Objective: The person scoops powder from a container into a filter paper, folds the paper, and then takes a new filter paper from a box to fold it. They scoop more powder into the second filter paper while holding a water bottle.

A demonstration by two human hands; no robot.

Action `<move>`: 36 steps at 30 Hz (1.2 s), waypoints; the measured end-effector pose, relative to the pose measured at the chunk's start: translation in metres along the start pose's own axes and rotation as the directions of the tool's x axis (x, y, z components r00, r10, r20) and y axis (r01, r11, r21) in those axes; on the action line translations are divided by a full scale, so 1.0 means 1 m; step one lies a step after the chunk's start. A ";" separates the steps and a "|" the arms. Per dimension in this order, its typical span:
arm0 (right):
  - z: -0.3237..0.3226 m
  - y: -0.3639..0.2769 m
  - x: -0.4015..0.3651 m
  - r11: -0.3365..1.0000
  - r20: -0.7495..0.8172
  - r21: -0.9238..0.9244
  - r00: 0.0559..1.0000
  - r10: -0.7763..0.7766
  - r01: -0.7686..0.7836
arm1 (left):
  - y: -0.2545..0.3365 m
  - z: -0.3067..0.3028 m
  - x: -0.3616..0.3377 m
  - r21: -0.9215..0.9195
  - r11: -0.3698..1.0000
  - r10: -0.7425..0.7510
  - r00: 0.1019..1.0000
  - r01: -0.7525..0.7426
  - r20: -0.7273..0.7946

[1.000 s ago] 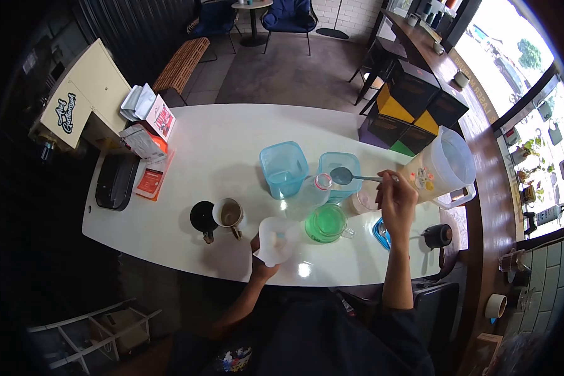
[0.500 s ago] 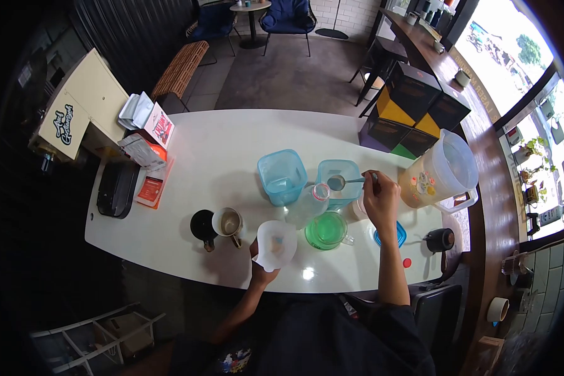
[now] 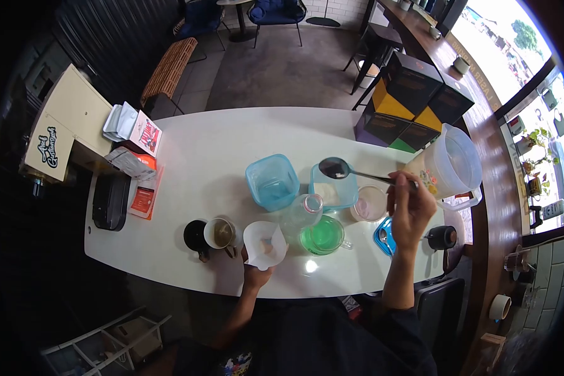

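My right hand point(image 3: 410, 210) grips a metal spoon point(image 3: 373, 178) by its handle. The spoon's dark-looking bowl hangs over a light-blue container point(image 3: 351, 198) with white contents. Low at the table's front side, my left hand point(image 3: 257, 274) is closed around a white vessel with a pointed lip point(image 3: 271, 235); a little brownish stuff lies inside it. Between the hands stand a clear open-topped bottle point(image 3: 299, 216) and a glass mug of green liquid point(image 3: 324, 237). A second blue container point(image 3: 271, 183) is to their left, and a cup with pale pink contents point(image 3: 371, 205) to their right.
On the left are a black cup point(image 3: 195, 237), a light cup point(image 3: 221, 233) and packets point(image 3: 138, 131). A large pitcher point(image 3: 448, 166) and stacked boxes point(image 3: 413, 94) stand at right. Nearer lie a blue lid point(image 3: 382, 241) with a spoon and a black-handled item point(image 3: 442, 237).
My right hand has pulled the spoon up and to the right; its bowl has risen from the blue container to above it. My left hand still holds the white vessel. The view has shifted slightly.
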State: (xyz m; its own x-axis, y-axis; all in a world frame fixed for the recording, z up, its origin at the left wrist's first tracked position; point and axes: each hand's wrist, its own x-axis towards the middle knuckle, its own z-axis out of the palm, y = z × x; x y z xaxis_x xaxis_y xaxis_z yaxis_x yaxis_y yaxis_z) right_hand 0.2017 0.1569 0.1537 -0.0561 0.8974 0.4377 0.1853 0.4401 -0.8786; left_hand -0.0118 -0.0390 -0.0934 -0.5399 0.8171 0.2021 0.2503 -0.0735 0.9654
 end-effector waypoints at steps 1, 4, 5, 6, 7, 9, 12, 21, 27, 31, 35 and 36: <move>0.000 -0.006 0.004 0.998 0.003 0.059 1.000 0.001 -0.001 | 0.007 -0.001 0.002 0.002 1.000 -0.005 1.000 0.005 0.000; 0.009 -0.013 0.018 0.988 0.065 0.154 0.998 0.014 -0.023 | 0.011 -0.005 0.001 0.221 0.973 0.052 0.997 -0.065 0.063; 0.016 -0.013 0.023 0.981 0.121 0.190 0.992 0.019 -0.042 | -0.003 -0.006 -0.004 0.222 0.973 0.049 0.996 -0.066 0.080; 0.024 -0.011 0.026 0.971 0.181 0.231 0.983 0.022 -0.064 | 0.000 -0.006 -0.001 0.223 0.972 0.047 0.994 -0.068 0.095; 0.031 -0.008 0.031 0.977 0.268 0.196 0.963 0.023 -0.078 | 0.004 -0.007 0.000 0.226 0.972 0.044 0.995 -0.062 0.087; 0.047 -0.006 0.041 0.987 0.431 0.104 0.900 0.069 -0.126 | 0.015 -0.011 0.001 0.335 0.924 0.164 0.982 -0.186 0.095; 0.076 0.000 0.051 0.996 0.609 0.006 0.791 0.068 -0.090 | 0.011 -0.010 0.001 0.284 0.945 0.149 0.986 -0.165 0.075; 0.122 0.044 0.057 0.996 0.758 -0.041 0.652 -0.019 0.077 | 0.062 -0.005 0.033 0.175 0.976 0.126 0.991 -0.131 0.042; 0.132 0.051 0.052 0.997 0.789 -0.066 0.614 0.031 0.034 | 0.050 -0.005 0.029 0.193 0.981 0.023 0.999 -0.028 0.026; 0.135 0.047 0.052 0.997 0.774 -0.067 0.632 0.030 0.036 | 0.056 -0.004 0.035 0.090 0.995 -0.044 0.999 0.042 0.027; 0.138 0.048 0.052 0.996 0.742 -0.045 0.670 -0.015 0.073 | 0.057 -0.004 0.037 0.024 0.999 -0.045 0.998 0.044 0.045; 0.140 0.049 0.051 0.997 0.753 -0.037 0.658 -0.018 0.070 | 0.057 -0.004 0.037 0.003 0.999 -0.053 0.997 0.053 0.048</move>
State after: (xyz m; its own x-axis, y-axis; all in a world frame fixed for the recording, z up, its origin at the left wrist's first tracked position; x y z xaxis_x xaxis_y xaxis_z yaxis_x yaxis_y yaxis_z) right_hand 0.0707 0.2284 0.1059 -0.7789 0.6063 0.1602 0.2171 0.5003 -0.8382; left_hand -0.0211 -0.0151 -0.0304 -0.5137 0.8461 0.1423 0.2234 -0.0282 0.9743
